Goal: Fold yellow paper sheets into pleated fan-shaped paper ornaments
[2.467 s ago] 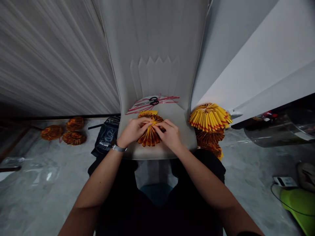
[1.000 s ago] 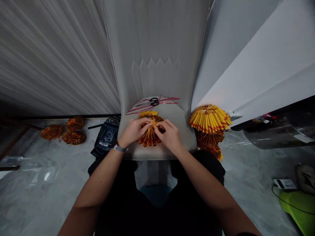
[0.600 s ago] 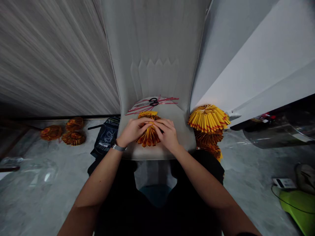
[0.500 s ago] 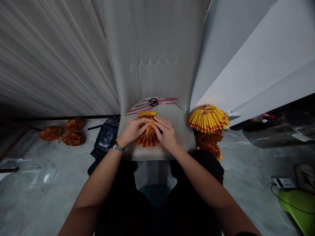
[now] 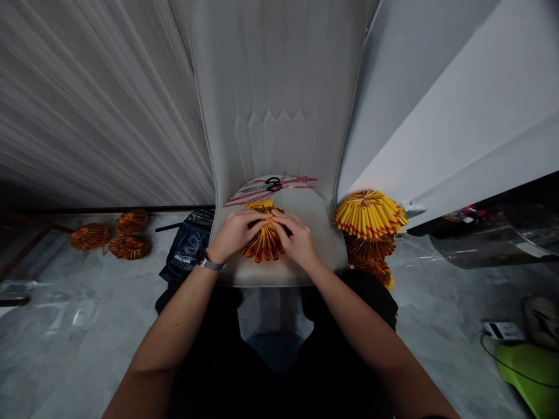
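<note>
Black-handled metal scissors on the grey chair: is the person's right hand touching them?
Apart. The head view shows grey chair seat between the scissors and the right hand, which holds the pleated orange paper fan.

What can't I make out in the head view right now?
All in the head view:
Middle of the gold-orange pleated paper fan: hidden by fingers of the left hand and right hand.
Lower orange-gold pleated paper bundles on the right: partly hidden by the yellow, red-edged pleated paper bundle above.
Finer print on the black fabric bag: too small and dim.
Smooth bright green object: cut off by the right edge.
</note>
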`<state>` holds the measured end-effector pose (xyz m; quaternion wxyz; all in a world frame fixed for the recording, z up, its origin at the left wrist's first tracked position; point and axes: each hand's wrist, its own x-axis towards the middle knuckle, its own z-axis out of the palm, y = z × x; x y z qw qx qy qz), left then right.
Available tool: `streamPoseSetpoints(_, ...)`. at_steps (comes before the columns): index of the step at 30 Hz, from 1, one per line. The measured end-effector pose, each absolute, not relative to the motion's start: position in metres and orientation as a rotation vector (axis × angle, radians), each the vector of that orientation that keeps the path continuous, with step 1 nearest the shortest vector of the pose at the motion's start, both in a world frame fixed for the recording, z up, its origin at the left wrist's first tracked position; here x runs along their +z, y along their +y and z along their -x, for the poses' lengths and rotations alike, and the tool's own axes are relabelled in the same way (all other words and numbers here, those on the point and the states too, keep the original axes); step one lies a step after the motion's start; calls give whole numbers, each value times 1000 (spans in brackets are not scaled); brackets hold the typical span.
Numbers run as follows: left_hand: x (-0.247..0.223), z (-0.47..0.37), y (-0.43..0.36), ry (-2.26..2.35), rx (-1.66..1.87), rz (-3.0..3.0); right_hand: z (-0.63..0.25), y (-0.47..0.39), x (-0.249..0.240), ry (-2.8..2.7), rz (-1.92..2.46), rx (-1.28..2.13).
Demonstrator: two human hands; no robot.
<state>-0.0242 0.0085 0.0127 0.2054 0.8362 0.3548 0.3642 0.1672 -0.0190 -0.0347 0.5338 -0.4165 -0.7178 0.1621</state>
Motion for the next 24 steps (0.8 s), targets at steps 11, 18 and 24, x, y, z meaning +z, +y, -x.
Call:
streamPoseSetpoints(11,12,17,8,941,1123,-2358,-169,-18,-29,-1668,1042,412)
streamPoseSetpoints(18,14,14,8,1064,1068,-2226,-171,-40,-16,-1866,1179,259)
streamPoseSetpoints(24,13,15,10,1082,1037,-2150,-176,-54,-17,-1896,1231,558)
